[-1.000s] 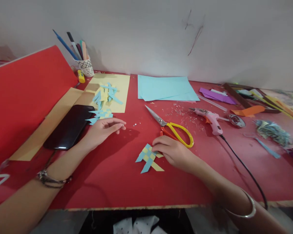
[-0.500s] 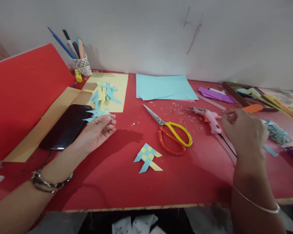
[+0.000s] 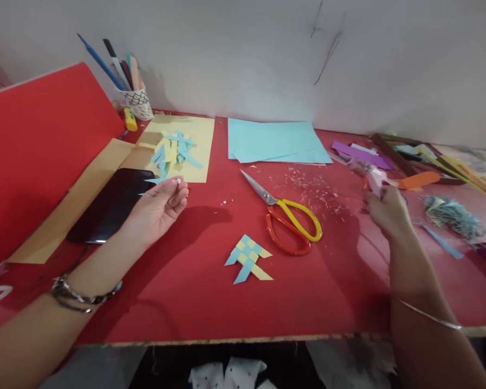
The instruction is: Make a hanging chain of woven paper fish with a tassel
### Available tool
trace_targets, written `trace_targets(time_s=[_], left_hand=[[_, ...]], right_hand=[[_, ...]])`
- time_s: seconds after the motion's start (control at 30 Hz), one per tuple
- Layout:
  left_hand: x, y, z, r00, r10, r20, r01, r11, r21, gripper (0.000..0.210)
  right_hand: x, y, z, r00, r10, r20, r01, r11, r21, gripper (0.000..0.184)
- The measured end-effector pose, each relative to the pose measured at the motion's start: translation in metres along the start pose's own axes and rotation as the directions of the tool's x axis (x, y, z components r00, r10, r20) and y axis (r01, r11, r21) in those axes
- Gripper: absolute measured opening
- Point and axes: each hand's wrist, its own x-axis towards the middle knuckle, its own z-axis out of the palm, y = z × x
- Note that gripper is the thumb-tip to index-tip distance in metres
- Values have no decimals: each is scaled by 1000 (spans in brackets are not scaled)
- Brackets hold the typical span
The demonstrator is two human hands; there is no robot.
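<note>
My right hand (image 3: 389, 210) grips a pink glue gun (image 3: 375, 175) at the right; the gun is blurred and its nozzle points left. My left hand (image 3: 162, 205) is raised over the left side of the table, thumb and fingertip pinching a small white round piece (image 3: 179, 181). Beneath that hand, a blue paper shape (image 3: 156, 180) is mostly hidden. A woven blue and yellow paper fish (image 3: 248, 258) lies flat in the middle. Scissors (image 3: 285, 219) with one yellow and one red handle lie slightly apart behind it. Tiny white bits (image 3: 224, 203) rest between the scissors and my left hand.
Light blue sheets (image 3: 275, 143) lie by the wall. Paper strips (image 3: 174, 148) sit on a yellow sheet (image 3: 200, 135). A black phone (image 3: 109, 205), pen cup (image 3: 139, 102) and red board (image 3: 44, 140) stand or lie left. Orange stick (image 3: 419, 180) and tangled threads (image 3: 451, 216) are right.
My right hand has closed on the glue gun and lifted it from the table, swinging it slightly to the right. My left hand stays nearly still with the white piece. The view has shifted a little.
</note>
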Motion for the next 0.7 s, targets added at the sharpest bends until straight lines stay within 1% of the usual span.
trace_targets(time_s=[0.03, 0.07, 0.13, 0.17, 0.2, 0.23, 0.27, 0.3, 0.37, 0.43, 0.53, 0.63, 0.7], left_hand=[[0, 0, 0, 1000, 17, 5, -17, 1000, -7, 33], [0, 0, -1, 999, 31, 14, -31, 999, -12, 33], [1, -1, -2, 998, 48, 35, -48, 999, -19, 34], [2, -2, -3, 998, 54, 44, -53, 998, -22, 34], [3, -2, -4, 997, 59, 53, -57, 998, -27, 34], [3, -3, -4, 996, 62, 62, -60, 998, -30, 35], [4, -3, -4, 996, 64, 69, -62, 998, -33, 35], [4, -3, -4, 995, 65, 72, -63, 997, -33, 35], [4, -3, -4, 996, 64, 63, -63, 998, -25, 34], [4, -2, -2, 997, 62, 36, -62, 998, -8, 33], [3, -1, -1, 998, 70, 12, -70, 997, 19, 32], [3, -2, -2, 997, 75, 12, -75, 997, 25, 31], [3, -3, -3, 996, 87, 31, -87, 996, 8, 31]], right_hand=[[-2, -7, 1, 995, 58, -76, -51, 995, 89, 7], [-6, -16, 3, 992, 93, -90, -76, 981, 178, 9], [-14, -35, 10, 996, 83, -44, -69, 967, 246, 9], [-20, -44, 15, 999, 52, 10, -53, 964, 260, 10], [-25, -53, 21, 999, 9, 41, -19, 968, 251, 11], [-30, -60, 26, 997, -50, 51, 38, 979, 201, 14], [-36, -66, 32, 992, -114, 48, 110, 990, 89, 19], [-40, -70, 37, 988, -152, 36, 153, 988, -21, 27], [-48, -74, 46, 967, -243, 76, 251, 958, -139, 39], [-53, -74, 51, 931, -336, 143, 359, 914, -191, 46], [-57, -71, 52, 862, -466, 198, 504, 828, -246, 48], [-60, -71, 51, 801, -556, 222, 598, 757, -262, 46], [-62, -72, 52, 766, -599, 231, 642, 720, -261, 45]])
